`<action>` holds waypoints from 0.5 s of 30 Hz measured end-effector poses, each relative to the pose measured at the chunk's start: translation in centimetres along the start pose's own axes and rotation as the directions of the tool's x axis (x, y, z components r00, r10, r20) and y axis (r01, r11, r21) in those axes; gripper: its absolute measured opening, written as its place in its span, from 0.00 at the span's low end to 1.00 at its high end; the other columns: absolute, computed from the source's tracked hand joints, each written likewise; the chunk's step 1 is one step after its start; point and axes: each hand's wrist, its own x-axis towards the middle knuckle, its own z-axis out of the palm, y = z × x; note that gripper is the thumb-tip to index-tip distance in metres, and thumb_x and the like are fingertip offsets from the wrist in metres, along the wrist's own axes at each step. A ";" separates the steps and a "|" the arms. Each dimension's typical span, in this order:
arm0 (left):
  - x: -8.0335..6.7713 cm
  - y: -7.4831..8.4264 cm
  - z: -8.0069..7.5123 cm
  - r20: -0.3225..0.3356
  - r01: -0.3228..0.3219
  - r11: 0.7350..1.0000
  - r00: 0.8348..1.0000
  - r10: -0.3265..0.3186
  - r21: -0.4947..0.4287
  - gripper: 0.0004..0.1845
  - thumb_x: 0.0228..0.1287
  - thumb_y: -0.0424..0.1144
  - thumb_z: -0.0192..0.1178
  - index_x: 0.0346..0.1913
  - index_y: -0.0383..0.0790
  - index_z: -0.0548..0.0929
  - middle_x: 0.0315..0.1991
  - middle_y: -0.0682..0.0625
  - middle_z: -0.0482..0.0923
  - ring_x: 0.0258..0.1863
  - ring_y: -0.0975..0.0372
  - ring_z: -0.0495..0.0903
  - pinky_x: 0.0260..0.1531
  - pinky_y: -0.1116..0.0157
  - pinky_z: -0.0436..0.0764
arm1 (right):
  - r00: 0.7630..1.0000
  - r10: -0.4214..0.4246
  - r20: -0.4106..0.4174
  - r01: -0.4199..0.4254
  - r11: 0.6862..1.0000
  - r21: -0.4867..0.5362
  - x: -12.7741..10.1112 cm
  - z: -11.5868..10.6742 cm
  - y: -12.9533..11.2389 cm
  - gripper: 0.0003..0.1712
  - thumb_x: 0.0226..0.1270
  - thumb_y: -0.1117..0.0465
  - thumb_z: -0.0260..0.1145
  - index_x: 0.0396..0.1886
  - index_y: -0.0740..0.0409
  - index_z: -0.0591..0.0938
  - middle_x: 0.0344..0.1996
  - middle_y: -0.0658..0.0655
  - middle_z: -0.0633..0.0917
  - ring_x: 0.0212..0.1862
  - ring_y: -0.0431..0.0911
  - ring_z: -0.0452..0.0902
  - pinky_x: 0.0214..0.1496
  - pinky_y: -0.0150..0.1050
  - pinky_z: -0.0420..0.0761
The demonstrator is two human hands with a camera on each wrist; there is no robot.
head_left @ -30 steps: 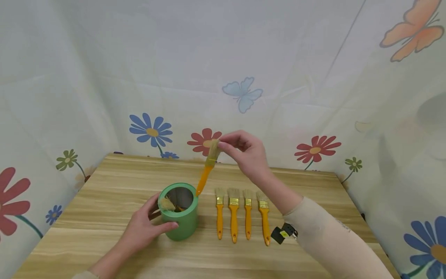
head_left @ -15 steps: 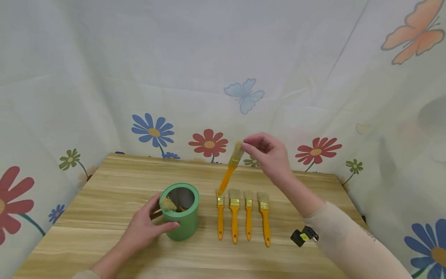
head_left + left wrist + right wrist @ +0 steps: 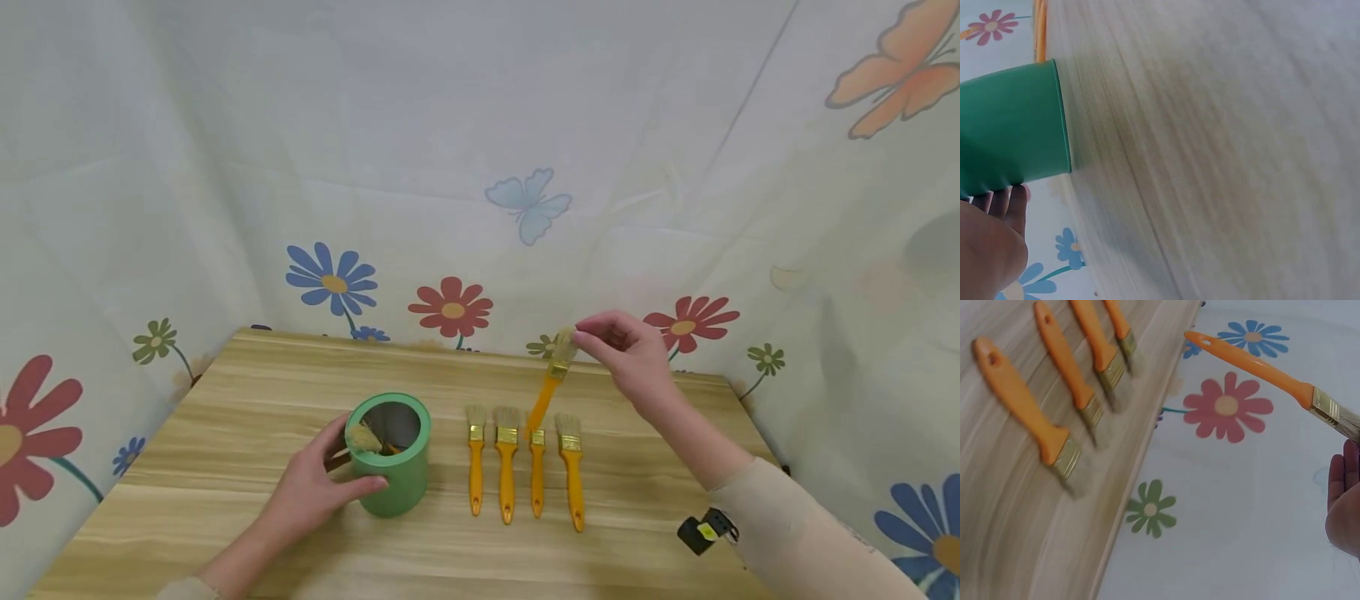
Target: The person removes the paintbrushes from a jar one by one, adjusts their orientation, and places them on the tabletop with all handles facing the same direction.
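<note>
A: What is the right hand [image 3: 628, 357] doing?

B: It pinches a brush [image 3: 550, 379] by the bristles, with fingertips curled round the tuft. The orange handle hangs down and to the left, its tip above the row of four brushes [image 3: 522, 460] on the desk [image 3: 225, 467]. The right wrist view shows the same brush [image 3: 1272, 374] slanting in the air, apart from the desk, with only the fingers [image 3: 1342, 487] at the picture's edge.

A: And the left hand [image 3: 315, 490]?

B: It grips the green cup [image 3: 390, 454], thumb across the near side and fingers round the left wall. In the left wrist view the fingertips [image 3: 1004, 201] lie against the cup's [image 3: 1013, 128] base.

A: Anything inside the cup?

B: A bristle tuft [image 3: 364, 438] shows at the left of the rim, with a bit of orange beside it. How many brushes are in there I cannot tell.

A: How do the four lie?

B: Side by side, just right of the cup, bristles away from the person, handles toward them, none touching the cup.

A: What surrounds it all?

B: A pale cloth [image 3: 480, 167] printed with flowers and butterflies hangs behind and at both sides. A small black device [image 3: 701, 532] sits at the right wrist, against a beige sleeve [image 3: 802, 542].
</note>
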 end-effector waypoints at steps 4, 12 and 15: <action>0.0 -0.1 0.0 -0.001 -0.003 1.000 1.000 0.003 -0.001 0.55 0.51 0.51 0.86 0.80 0.47 0.68 0.72 0.43 0.76 0.71 0.45 0.76 0.67 0.45 0.82 | 0.999 0.034 0.018 -0.033 0.998 -0.048 -0.5 -1.3 1.2 0.13 0.73 0.62 0.75 0.50 0.66 0.88 0.40 0.49 0.90 0.43 0.44 0.87 0.47 0.28 0.89; -0.1 0.1 -0.1 0.000 -0.015 1.000 1.000 0.015 -0.011 0.54 0.52 0.51 0.86 0.80 0.48 0.68 0.72 0.44 0.77 0.71 0.47 0.76 0.66 0.46 0.83 | 0.982 0.180 0.058 -0.167 0.968 -0.186 -1.8 -3.3 3.9 0.14 0.75 0.57 0.74 0.51 0.62 0.88 0.40 0.48 0.90 0.41 0.43 0.85 0.44 0.28 0.87; -0.1 0.2 -0.1 0.005 -0.017 1.000 1.000 0.017 -0.013 0.53 0.53 0.51 0.85 0.80 0.48 0.68 0.72 0.43 0.77 0.71 0.46 0.76 0.67 0.45 0.83 | 0.971 0.226 0.081 -0.203 0.952 -0.227 -2.2 -4.0 5.1 0.14 0.75 0.56 0.74 0.51 0.61 0.89 0.41 0.50 0.91 0.41 0.42 0.85 0.44 0.29 0.86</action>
